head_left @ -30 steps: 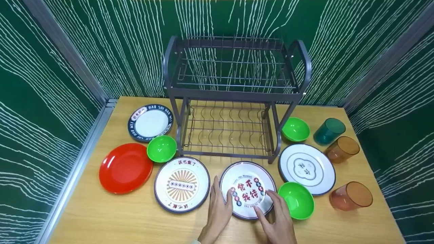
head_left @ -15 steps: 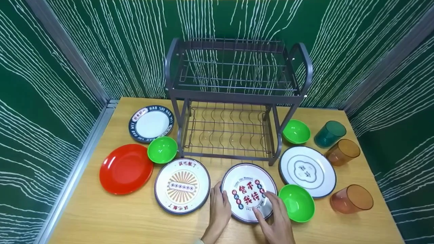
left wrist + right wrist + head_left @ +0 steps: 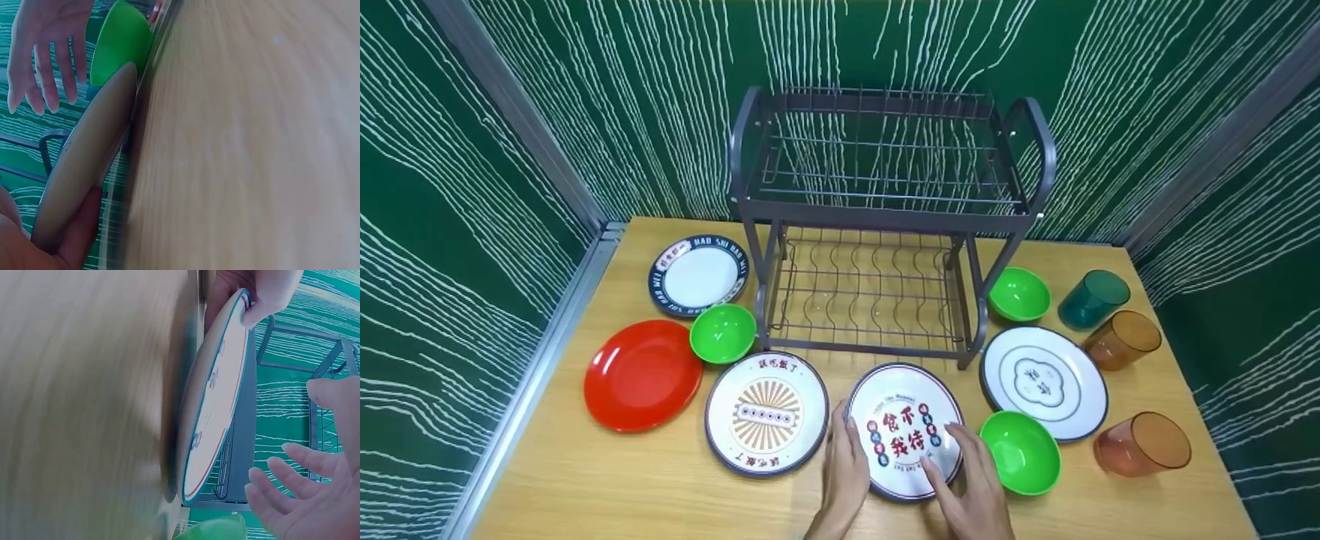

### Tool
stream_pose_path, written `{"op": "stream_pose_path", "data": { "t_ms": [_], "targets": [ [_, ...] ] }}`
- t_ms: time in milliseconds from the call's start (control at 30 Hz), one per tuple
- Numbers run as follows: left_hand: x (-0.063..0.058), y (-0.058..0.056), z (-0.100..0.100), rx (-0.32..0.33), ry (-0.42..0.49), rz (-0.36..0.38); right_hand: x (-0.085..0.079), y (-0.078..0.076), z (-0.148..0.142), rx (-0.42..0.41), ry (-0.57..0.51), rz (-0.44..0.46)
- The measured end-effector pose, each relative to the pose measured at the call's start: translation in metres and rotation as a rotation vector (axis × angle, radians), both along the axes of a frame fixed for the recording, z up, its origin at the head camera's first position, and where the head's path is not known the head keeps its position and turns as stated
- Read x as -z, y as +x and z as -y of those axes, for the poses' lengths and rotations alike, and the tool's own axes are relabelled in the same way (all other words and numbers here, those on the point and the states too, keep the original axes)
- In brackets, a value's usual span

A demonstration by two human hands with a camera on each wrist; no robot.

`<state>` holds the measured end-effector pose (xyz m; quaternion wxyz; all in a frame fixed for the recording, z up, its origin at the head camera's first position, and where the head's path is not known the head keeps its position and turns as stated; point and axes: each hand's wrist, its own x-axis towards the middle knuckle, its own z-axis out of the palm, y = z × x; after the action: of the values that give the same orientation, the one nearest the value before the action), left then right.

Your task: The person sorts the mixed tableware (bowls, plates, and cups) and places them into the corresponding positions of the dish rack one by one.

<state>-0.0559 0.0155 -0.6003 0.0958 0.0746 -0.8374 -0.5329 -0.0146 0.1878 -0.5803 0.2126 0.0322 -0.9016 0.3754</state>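
My left hand (image 3: 844,471) grips the left rim of a white plate (image 3: 901,442) with a dark rim and red lettering. The plate leans, its left side raised off the table, as both wrist views show. Fingers of that hand reach under the plate (image 3: 84,152), with the thumb over its face. My right hand (image 3: 976,480) hovers by the plate's right side with fingers spread; in the right wrist view a gap shows between this hand (image 3: 315,484) and the plate. A green bowl (image 3: 1020,452) sits just right of the right hand.
Behind stands a dark two-tier dish rack (image 3: 885,214). To the left are a sunburst plate (image 3: 765,457), a red plate (image 3: 641,375), a small green bowl (image 3: 722,334) and a dark-rimmed plate (image 3: 697,277). Rightward are another white plate (image 3: 1072,412) and three tumblers (image 3: 1140,446).
The left hand has taken hold of the plate's left rim and tipped that side up from lying flat. The right hand has stayed near the right side. The view has shifted slightly.
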Motion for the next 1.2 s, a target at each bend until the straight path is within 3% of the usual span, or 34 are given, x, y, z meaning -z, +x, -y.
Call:
{"op": "stream_pose_path", "data": {
  "t_ms": [200,433,633,800,967,1200],
  "targets": [
    [-0.004,0.003,0.008,-0.044,0.005,-0.062,0.001,-0.003,-0.001,-0.014,0.005,0.010],
    [-0.020,0.006,0.016,-0.012,0.135,-0.055,-0.003,-0.004,0.000,0.011,0.011,0.051],
    [-0.033,0.010,0.018,-0.021,0.170,-0.086,-0.006,-0.006,0.000,0.012,0.002,0.048],
    [-0.040,0.013,0.020,-0.034,0.184,-0.041,-0.008,-0.007,0.000,0.038,-0.030,0.081],
    [-0.047,0.015,0.021,-0.067,0.203,0.002,-0.012,-0.010,0.001,0.071,-0.077,0.175],
    [-0.057,0.019,0.021,-0.050,0.245,0.031,-0.015,-0.011,0.005,0.058,-0.170,0.288]
  ]
}}
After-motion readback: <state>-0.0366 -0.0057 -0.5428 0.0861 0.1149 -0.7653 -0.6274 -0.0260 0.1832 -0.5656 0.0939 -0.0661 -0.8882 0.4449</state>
